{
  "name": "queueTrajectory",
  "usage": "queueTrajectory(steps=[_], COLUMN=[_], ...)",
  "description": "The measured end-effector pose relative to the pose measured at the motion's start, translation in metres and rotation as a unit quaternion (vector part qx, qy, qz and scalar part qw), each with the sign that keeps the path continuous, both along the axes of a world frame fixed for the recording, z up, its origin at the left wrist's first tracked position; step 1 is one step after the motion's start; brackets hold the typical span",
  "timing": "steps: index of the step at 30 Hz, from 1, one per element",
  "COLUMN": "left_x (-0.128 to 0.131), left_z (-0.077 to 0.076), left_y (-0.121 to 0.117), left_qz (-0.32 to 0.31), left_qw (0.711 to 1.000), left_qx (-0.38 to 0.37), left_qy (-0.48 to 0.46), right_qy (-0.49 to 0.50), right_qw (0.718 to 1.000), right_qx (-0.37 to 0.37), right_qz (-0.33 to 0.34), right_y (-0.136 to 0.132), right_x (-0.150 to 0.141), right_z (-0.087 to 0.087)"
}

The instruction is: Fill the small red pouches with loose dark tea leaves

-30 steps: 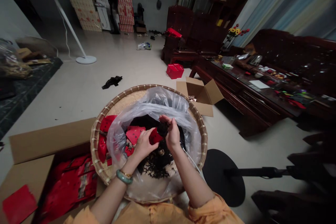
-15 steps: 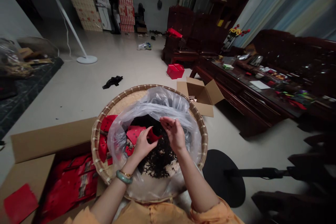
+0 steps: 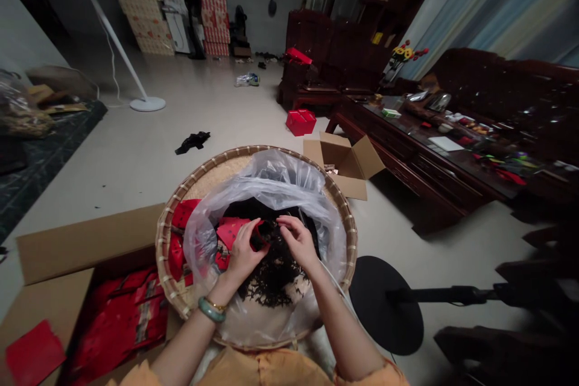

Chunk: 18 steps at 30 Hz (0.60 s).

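My left hand [image 3: 244, 253] is closed around a small red packet [image 3: 259, 236], whose open mouth faces up and to the right. Dark dried shreds show in that mouth. At its right side my right hand [image 3: 298, 244] has its fingers bent in against a clump of the same shreds. Beneath both hands lies a pile of dark dried shreds [image 3: 271, 283] inside a large clear plastic bag [image 3: 266, 329]. Several flat red packets [image 3: 230, 229] rest in the bag, left of the pile. The bag sits in a round woven bamboo tray [image 3: 163, 253].
At the lower left, a cardboard box [image 3: 90, 217] holds many red packets [image 3: 122, 319]. Another open carton [image 3: 353, 160] stands beyond the tray, near a dark wooden table [image 3: 407, 163]. A black round base [image 3: 384, 307] is on the floor at right; a white fan [image 3: 147, 104] stands far left.
My right hand has come down and left to the packet's mouth, its fingers now curled in. Dark shreds now show at the mouth, which looked hollow before. My left hand keeps its hold.
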<state>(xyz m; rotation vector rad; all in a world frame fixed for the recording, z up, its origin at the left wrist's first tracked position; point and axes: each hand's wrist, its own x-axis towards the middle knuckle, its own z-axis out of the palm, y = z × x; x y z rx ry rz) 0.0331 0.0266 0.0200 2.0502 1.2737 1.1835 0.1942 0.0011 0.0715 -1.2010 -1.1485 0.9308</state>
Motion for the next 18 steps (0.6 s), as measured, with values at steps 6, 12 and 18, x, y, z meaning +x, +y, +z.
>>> queueTrajectory(steps=[6, 12, 18], left_x=[0.0, -0.017, -0.034], left_z=[-0.002, 0.001, -0.005], left_y=[-0.002, 0.013, 0.021], left_qz=[0.05, 0.139, 0.168], left_qw=[0.999, 0.99, 0.985], left_qx=[-0.012, -0.025, -0.008], left_qy=[-0.012, -0.01, 0.025], right_qy=[-0.05, -0.235, -0.337], right_qw=[0.998, 0.971, 0.937], right_qx=[-0.032, -0.047, -0.044], right_qz=[-0.026, 0.005, 0.083], right_y=[0.003, 0.012, 0.025], right_x=[0.005, 0.012, -0.009], right_z=[-0.019, -0.056, -0.066])
